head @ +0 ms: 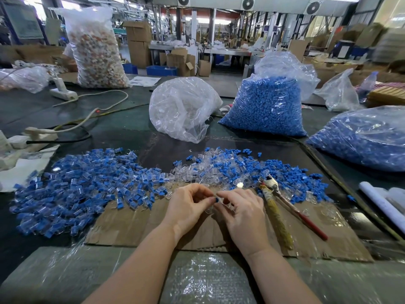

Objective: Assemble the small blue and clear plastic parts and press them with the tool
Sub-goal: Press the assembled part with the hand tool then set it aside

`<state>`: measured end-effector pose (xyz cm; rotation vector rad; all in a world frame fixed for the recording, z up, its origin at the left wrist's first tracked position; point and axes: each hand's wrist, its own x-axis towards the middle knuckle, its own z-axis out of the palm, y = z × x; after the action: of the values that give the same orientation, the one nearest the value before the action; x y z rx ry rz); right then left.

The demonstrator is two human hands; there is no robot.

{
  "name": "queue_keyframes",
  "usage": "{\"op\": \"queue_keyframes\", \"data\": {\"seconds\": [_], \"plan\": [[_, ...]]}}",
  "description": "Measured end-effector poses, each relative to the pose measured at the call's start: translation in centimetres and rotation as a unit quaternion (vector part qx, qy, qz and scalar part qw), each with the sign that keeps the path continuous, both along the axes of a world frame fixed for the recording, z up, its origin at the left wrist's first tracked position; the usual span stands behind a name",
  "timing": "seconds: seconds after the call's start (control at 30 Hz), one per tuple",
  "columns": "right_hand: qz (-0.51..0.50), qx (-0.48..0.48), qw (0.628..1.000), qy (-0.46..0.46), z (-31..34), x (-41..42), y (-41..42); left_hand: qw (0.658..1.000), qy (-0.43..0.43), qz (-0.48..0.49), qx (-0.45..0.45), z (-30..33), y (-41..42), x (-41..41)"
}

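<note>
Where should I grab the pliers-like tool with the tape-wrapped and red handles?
Probably by the two handles, reaching in with the right hand from the near right. They splay toward you on the cardboard, while the metal head lies among loose parts.

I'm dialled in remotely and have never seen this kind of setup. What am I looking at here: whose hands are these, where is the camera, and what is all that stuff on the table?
There is no machine: a person works with bare hands, filmed by one wide camera on their head looking forward and down. The left hand and right hand meet over a cardboard sheet, pinching a small blue part together with a clear piece that is hard to make out. To the left lies a pile of joined blue-and-clear pieces; further back sits a loose mix of blue and clear parts. The pliers-like tool rests unused beside the right hand. Behind stand a bag of clear parts and bags of blue parts.
</note>
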<state>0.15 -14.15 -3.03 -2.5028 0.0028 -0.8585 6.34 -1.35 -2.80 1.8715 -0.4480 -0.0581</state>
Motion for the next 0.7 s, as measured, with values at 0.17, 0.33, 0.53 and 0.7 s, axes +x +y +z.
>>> {"op": "queue_keyframes", "data": {"seconds": [0.17, 0.33, 0.53, 0.7], "plan": [[-0.084, -0.006, 0.996, 0.005, 1.4, -0.2, -1.2, 1.000, 0.012, 0.005, -0.011, -0.1, 0.0, 0.0], [-0.280, -0.116, 0.910, 0.283, 3.3, -0.6, -4.5, 0.999, 0.020, 0.000, -0.026, -0.1, 0.1, 0.2], [-0.279, -0.072, 0.852, 0.437, 4.2, -1.0, -6.8, 0.999, 0.028, 0.014, -0.035, -0.1, 0.0, 0.3], [-0.289, -0.038, 0.870, 0.397, 4.7, -0.8, -6.6, 0.997, 0.054, 0.024, -0.054, 0.0, 0.1, 0.6]]}}
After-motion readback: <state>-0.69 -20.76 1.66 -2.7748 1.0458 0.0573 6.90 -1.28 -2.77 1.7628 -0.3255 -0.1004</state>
